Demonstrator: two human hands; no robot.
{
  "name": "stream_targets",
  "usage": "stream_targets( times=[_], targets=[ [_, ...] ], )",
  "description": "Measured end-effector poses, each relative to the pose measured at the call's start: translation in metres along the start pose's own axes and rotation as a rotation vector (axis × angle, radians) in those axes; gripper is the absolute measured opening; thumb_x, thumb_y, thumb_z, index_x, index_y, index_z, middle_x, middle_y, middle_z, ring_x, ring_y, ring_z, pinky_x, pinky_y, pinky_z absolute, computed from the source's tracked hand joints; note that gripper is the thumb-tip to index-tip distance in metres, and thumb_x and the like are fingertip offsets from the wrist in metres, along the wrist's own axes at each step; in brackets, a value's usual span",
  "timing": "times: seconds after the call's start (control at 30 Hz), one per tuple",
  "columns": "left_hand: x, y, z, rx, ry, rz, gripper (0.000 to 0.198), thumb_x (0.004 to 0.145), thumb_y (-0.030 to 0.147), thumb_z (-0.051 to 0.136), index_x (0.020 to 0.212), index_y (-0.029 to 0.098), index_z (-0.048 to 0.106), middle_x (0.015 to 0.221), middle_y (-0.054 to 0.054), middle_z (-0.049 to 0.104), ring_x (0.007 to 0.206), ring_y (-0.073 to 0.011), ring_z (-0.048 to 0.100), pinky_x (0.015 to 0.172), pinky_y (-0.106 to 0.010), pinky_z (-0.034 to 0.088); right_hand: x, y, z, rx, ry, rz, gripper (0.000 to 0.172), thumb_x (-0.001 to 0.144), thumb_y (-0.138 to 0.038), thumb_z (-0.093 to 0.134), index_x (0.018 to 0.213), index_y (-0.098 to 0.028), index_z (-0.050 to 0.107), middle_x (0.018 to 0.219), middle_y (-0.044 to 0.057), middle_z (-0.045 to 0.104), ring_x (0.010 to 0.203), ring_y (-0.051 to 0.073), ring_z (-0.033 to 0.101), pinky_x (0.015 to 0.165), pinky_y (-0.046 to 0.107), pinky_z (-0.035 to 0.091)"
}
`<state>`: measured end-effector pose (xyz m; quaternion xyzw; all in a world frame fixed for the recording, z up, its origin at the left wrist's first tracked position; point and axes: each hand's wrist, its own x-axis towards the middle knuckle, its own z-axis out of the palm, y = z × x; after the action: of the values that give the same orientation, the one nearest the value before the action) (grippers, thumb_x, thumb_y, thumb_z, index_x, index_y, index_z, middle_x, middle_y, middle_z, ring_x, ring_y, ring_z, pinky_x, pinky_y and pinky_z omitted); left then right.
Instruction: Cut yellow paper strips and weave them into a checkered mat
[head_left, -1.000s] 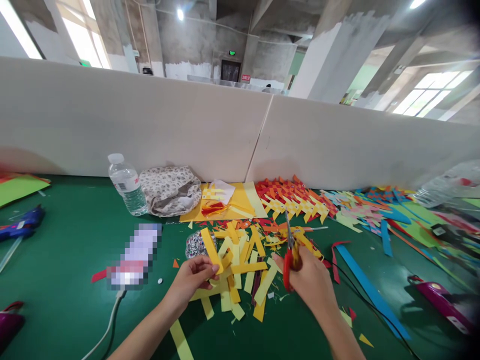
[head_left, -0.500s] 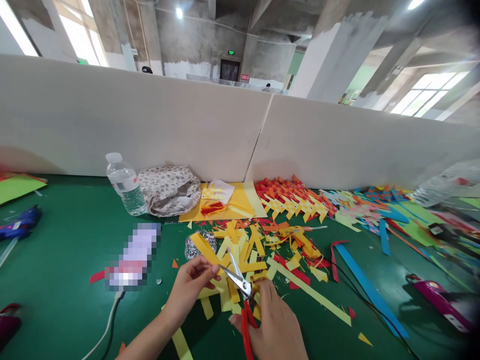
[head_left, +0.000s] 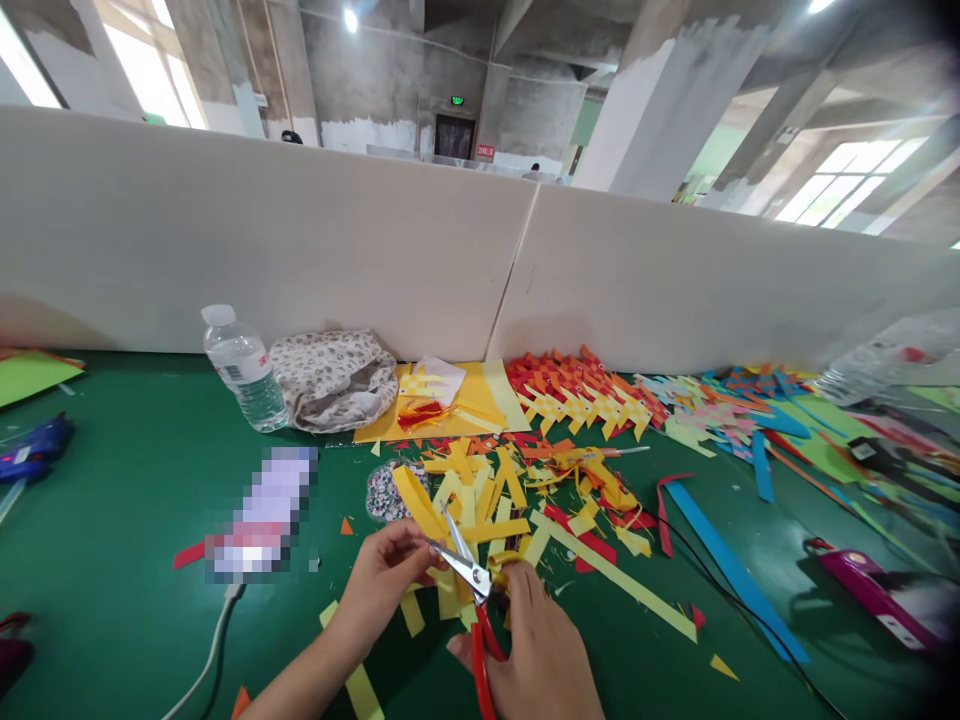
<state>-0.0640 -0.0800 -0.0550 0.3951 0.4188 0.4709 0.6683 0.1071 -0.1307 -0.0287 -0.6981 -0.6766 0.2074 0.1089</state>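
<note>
Over the green desk [head_left: 127, 450], we see the left hand [head_left: 382, 575] pinching a yellow strip [head_left: 417, 503] in its fingers; the right hand [head_left: 541, 642] grips red-handled scissors [head_left: 481, 584], whose parted blades [head_left: 458, 563], no longer held away, now reach the strip: trimming seems under way.

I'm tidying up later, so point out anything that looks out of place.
Mostly the loose yellow scraps, heaped untidily around the left hand and right hand, with a yellow glue gun lying among them. A red strip lies off to the left, apart from the red woven pieces.
</note>
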Motion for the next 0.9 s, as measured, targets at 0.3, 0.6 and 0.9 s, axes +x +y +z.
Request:
stream_targets(
  times=[0.3, 0.6, 0.9],
  targets=[
    [0.000, -0.001, 0.003, -0.012, -0.021, -0.012, 0.016, 0.066, 0.030, 0.068, 0.073, 0.016, 0.062, 0.065, -0.001, 0.067, 0.060, -0.0130, 0.061, 0.054, -0.020, 0.049, -0.003, 0.003, 0.004, -0.047, 0.062, -0.059, 0.049, 0.070, -0.052, 0.053, 0.102, -0.017, 0.043, 0.099, 0.013, 0.054, 0.086, 0.029, 0.056, 0.062, 0.033, 0.044],
    [0.000, -0.001, 0.003, -0.001, -0.045, -0.003, 0.016, 0.068, 0.030, 0.067, 0.073, 0.015, 0.063, 0.064, -0.001, 0.067, 0.060, -0.0128, 0.061, 0.053, -0.020, 0.049, -0.003, -0.003, -0.002, -0.009, 0.016, -0.036, 0.042, 0.069, -0.049, 0.055, 0.097, -0.019, 0.045, 0.092, 0.008, 0.055, 0.081, 0.024, 0.058, 0.056, 0.026, 0.041],
    [-0.002, 0.001, 0.003, -0.046, -0.045, -0.041, 0.015, 0.068, 0.028, 0.068, 0.068, 0.014, 0.062, 0.060, 0.000, 0.065, 0.058, -0.0115, 0.060, 0.051, -0.018, 0.047, -0.004, -0.010, -0.012, -0.032, -0.019, 0.032, 0.035, 0.067, -0.050, 0.054, 0.086, -0.021, 0.046, 0.080, 0.003, 0.058, 0.062, 0.018, 0.058, 0.048, 0.022, 0.033]
  ],
)
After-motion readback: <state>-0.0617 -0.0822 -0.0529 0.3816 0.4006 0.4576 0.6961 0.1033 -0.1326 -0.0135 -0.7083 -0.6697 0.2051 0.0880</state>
